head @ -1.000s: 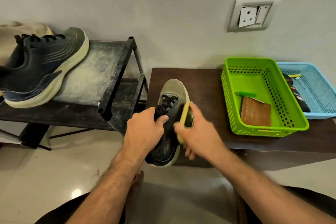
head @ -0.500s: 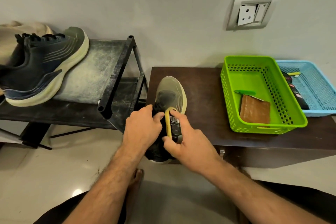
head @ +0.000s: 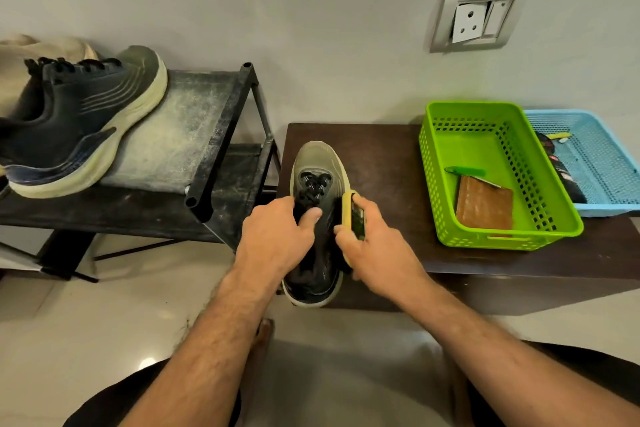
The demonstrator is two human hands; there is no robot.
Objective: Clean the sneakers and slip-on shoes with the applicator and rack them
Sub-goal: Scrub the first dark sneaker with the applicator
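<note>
Head view showed the shoe rack (head: pixel 194 121) at the left, its top shelf carrying one dark sneaker (head: pixel 79 125) already set there. Just beside it stood the dark wooden surface (head: pixel 381 149), with a green basket (head: pixel 436 177) and a blue basket (head: pixel 606 156) further right. The second sneaker (head: pixel 317 166) lay on that surface, toe to the wall, heel over the near edge. The left hand (head: pixel 277 239) gripped it at the laces, fingers curled round the upper. The right hand (head: pixel 377 253) pinched the yellow applicator (head: pixel 351 215) against the shoe's right flank. The cleaning step appeared to be in hand. The next move likely called for steady strokes along that side, then lifting the shoe across to the rack.
</note>
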